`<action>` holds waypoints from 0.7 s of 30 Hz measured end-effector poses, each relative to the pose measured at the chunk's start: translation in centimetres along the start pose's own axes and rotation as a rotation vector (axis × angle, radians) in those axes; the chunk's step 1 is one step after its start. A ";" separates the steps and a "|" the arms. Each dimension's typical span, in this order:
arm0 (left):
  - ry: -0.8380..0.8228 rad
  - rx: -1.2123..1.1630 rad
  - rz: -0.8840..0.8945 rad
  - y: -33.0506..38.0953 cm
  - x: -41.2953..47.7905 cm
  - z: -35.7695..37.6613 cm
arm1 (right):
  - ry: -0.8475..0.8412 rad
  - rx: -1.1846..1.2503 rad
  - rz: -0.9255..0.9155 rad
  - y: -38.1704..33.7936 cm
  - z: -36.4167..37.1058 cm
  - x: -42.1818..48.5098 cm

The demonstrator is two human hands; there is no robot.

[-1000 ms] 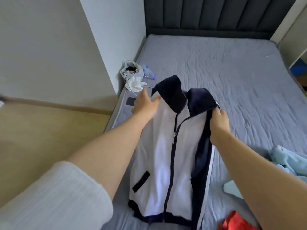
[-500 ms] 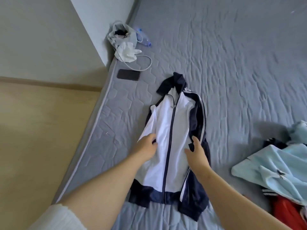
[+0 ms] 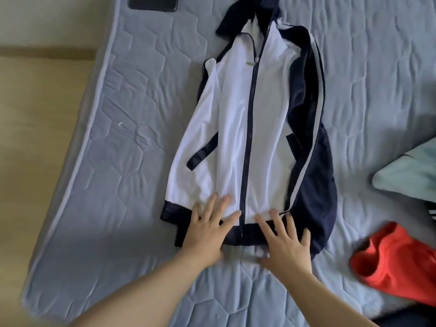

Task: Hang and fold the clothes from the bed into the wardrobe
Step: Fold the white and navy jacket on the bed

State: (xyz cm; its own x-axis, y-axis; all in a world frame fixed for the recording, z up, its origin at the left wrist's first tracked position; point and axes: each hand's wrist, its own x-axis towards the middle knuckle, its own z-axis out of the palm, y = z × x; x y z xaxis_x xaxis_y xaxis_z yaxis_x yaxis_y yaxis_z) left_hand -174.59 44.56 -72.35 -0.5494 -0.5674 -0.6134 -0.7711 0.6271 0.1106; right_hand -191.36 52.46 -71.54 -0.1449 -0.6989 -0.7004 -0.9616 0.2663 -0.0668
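- My white and navy zip-up jacket (image 3: 224,126) lies flat, front side up, on the grey-blue quilted bed (image 3: 122,161). Its zip is closed and its collar points away from me.
- My left hand (image 3: 205,234) rests on the jacket's navy hem, left of the zip. The fingers are straight and spread, with the tips on the white fabric.
- My right hand (image 3: 285,246) lies on the same hem, right of the zip. Its fingers are also spread flat, holding nothing.
- The navy sleeve with a pale stripe is folded along the jacket's right side.
- A flat black phone (image 3: 152,3) sits on the bed beyond the jacket's collar, off to the left and apart from it.
- A pale mint garment (image 3: 410,171) lies to the right of the jacket, well apart from it.
- A crumpled red garment (image 3: 396,260) lies right of the jacket's hem, nearer to me than the mint one.
- The light wooden floor (image 3: 35,138) shows left of the jacket, past the bed's edge.
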 end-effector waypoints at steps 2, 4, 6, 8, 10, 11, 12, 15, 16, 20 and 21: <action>0.056 0.045 -0.040 0.1 0.5 0.1 | 0.101 -0.070 0.003 0.8 0.4 0.4; 0.213 0.087 -0.018 -0.1 0.9 -0.9 | 0.192 -0.120 -0.023 1.6 0.2 1.0; 0.415 0.118 0.025 -0.7 1.3 -1.6 | 0.242 -0.127 -0.042 2.1 -0.3 1.5; 0.498 0.117 0.046 -0.8 1.2 -2.6 | 0.251 -0.113 -0.029 2.5 -1.0 1.6; 0.489 0.154 0.037 0.0 0.3 -3.8 | 0.240 -0.125 -0.020 2.8 -2.2 1.1; 0.454 0.176 0.030 0.6 -0.4 -4.3 | 0.233 -0.134 -0.019 3.1 -2.8 0.7; 0.418 0.190 0.039 1.2 -1.0 -4.6 | 0.222 -0.142 -0.019 3.4 -3.3 0.1; 0.303 0.193 0.090 3.8 -2.7 -4.7 | 0.140 -0.145 -0.019 4.8 -4.2 -2.4; 0.248 0.170 0.116 4.6 -3.2 -4.5 | 0.095 -0.136 -0.005 5.3 -4.1 -3.3; -0.173 -0.108 0.172 6.2 -5.1 -1.7 | -0.079 -0.114 0.065 6.9 -2.5 -6.2; -0.207 -0.188 0.164 5.9 -5.6 -1.3 | -0.115 -0.122 0.060 7.0 -2.1 -6.4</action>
State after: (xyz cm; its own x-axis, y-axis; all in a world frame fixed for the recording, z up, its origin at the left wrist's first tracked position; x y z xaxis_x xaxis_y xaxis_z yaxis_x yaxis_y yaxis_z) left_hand -176.51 50.73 -67.21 -0.6093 -0.3341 -0.7191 -0.7340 0.5808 0.3520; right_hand -197.69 57.45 -66.04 -0.1818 -0.6015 -0.7779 -0.9742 0.2177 0.0594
